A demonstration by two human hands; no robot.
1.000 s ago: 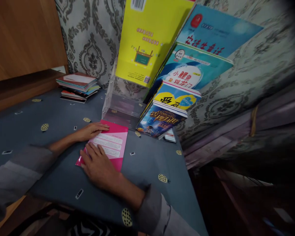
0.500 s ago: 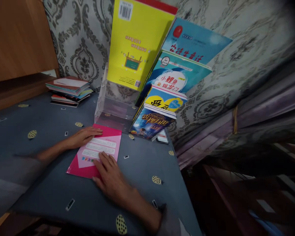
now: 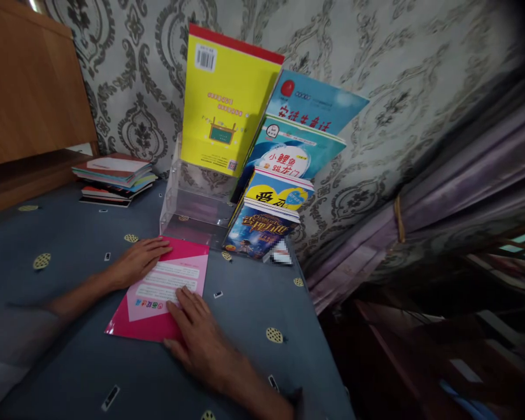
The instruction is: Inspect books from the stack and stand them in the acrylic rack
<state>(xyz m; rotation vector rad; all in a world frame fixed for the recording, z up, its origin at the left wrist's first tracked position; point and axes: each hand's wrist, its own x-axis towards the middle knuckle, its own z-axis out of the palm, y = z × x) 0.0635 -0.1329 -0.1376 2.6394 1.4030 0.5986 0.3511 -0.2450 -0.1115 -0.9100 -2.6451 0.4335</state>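
A pink book (image 3: 135, 324) lies flat on the patterned tablecloth, its text upside down to me. My left hand (image 3: 142, 261) rests on its upper left edge, fingers stretched out flat. On its lower right part lies my right hand (image 3: 201, 335), fingers spread and the thumb near the bottom edge. Just beyond the book stands a clear tiered rack (image 3: 188, 195). A yellow book (image 3: 231, 105) stands upright in the rack's back tier, with several other books to its right, among them a dark blue book (image 3: 258, 233) at the front.
A stack of books (image 3: 114, 175) lies at the back left beside a wooden cabinet (image 3: 30, 87). Behind the rack is a patterned wall, with a tied curtain (image 3: 367, 233) at the right. The blue tablecloth (image 3: 240, 303) ends at an edge on the right.
The camera view has tilted up a little, so the rack and books appear lower. Both hands stay on the pink book, which lies in about the same place before the rack.
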